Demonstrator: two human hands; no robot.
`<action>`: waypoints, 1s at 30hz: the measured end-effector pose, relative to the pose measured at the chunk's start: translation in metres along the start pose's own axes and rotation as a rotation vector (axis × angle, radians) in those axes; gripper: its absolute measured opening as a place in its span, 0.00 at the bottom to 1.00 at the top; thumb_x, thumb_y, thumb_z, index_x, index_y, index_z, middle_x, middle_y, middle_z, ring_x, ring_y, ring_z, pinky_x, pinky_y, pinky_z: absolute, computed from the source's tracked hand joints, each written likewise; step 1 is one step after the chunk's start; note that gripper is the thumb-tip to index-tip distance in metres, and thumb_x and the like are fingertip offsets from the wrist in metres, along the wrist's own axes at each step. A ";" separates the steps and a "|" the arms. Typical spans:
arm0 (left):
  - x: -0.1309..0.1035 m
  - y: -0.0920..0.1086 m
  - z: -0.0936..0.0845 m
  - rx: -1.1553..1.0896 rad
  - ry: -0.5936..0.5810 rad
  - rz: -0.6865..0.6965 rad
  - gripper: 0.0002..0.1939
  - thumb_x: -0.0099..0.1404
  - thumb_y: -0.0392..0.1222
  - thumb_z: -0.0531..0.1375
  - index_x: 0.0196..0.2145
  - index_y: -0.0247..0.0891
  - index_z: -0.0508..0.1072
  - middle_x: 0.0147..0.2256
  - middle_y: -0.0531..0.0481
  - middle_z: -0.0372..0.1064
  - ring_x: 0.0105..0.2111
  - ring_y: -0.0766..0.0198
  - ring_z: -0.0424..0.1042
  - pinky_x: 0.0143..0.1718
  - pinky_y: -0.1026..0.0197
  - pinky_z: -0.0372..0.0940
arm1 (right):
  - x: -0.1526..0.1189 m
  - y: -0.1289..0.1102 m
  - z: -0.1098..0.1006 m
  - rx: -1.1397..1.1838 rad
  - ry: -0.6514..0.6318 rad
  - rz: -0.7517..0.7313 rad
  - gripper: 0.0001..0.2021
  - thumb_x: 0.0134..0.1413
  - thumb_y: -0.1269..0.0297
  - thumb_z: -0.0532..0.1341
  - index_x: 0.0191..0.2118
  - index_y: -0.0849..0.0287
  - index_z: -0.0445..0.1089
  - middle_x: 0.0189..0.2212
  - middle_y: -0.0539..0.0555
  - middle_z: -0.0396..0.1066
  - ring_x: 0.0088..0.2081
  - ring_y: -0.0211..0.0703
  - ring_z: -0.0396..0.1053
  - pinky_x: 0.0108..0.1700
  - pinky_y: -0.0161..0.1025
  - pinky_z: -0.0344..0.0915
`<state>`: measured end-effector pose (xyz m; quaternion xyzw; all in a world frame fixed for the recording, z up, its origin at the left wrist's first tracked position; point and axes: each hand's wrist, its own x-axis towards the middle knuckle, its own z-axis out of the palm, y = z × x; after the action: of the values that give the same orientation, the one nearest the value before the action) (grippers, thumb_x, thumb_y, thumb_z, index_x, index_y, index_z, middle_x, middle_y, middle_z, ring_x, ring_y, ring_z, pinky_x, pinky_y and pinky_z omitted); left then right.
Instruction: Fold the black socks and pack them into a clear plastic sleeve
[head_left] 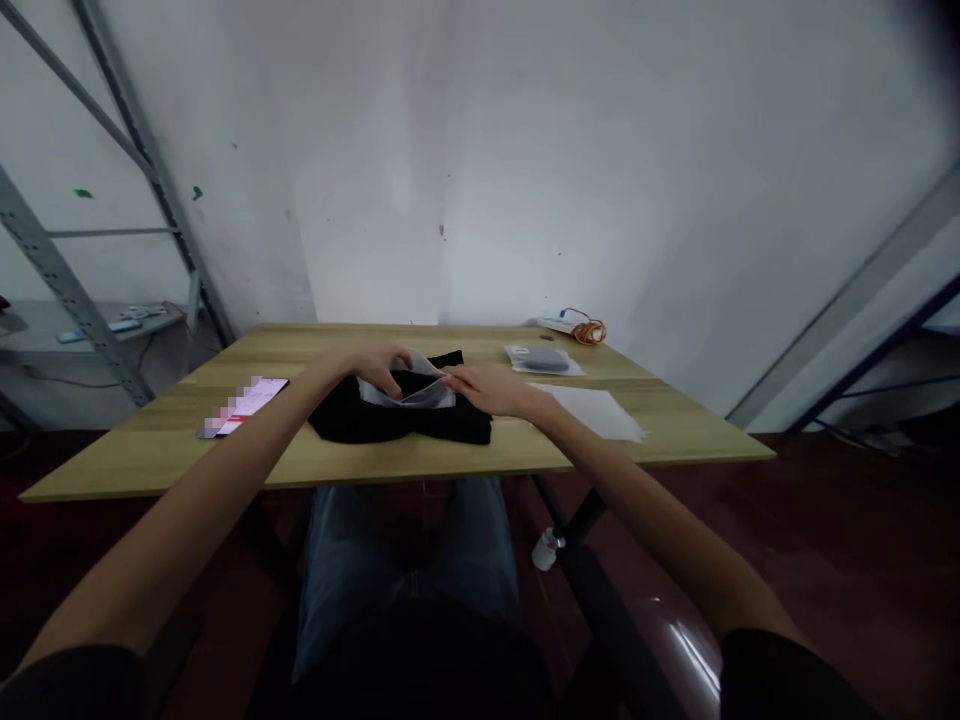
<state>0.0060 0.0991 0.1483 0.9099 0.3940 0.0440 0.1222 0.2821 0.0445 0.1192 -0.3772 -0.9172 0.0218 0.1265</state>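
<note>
A translucent white plastic bag point(431, 399) lies on top of a folded black cloth point(367, 424) near the table's front edge. Its mouth gapes, and black fabric point(417, 382) shows inside. My left hand point(379, 367) is at the left side of the mouth, thumb and fingers spread apart; some fingertips are hidden by the bag. At the right corner, my right hand point(486, 388) pinches the bag's edge between thumb and fingers. Part of the black cloth sticks out behind the bag, and more of it lies under my right hand.
Left of the cloth lies a lit phone point(251, 402). On the right are flat white bags point(592, 411), a packed dark item in a clear bag point(541, 359), and a coiled orange cable point(589, 331). A wall borders the wooden table point(675, 437); a metal rack point(75, 290) stands left.
</note>
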 end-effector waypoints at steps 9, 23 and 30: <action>0.017 0.004 0.016 0.112 0.125 0.096 0.22 0.52 0.43 0.66 0.46 0.52 0.83 0.35 0.54 0.82 0.35 0.55 0.76 0.39 0.58 0.67 | -0.001 0.003 0.006 0.027 0.021 0.044 0.22 0.80 0.53 0.46 0.60 0.56 0.73 0.48 0.59 0.81 0.47 0.50 0.77 0.48 0.39 0.65; -0.006 0.030 0.011 0.068 0.467 0.206 0.18 0.63 0.42 0.62 0.50 0.46 0.82 0.48 0.46 0.77 0.47 0.52 0.76 0.51 0.52 0.70 | 0.003 0.016 0.029 0.104 0.136 0.132 0.22 0.69 0.54 0.65 0.62 0.56 0.72 0.52 0.58 0.81 0.48 0.51 0.79 0.48 0.39 0.69; -0.019 0.057 -0.003 -0.146 0.854 0.209 0.11 0.70 0.42 0.57 0.44 0.39 0.77 0.39 0.49 0.75 0.41 0.56 0.75 0.48 0.53 0.71 | 0.007 0.040 0.025 -0.112 0.205 0.361 0.26 0.75 0.45 0.54 0.47 0.62 0.81 0.39 0.63 0.83 0.42 0.55 0.81 0.46 0.42 0.71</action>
<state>0.0328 0.0485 0.1662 0.8341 0.3111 0.4555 0.0072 0.2987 0.0791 0.0908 -0.5422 -0.8167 -0.0454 0.1920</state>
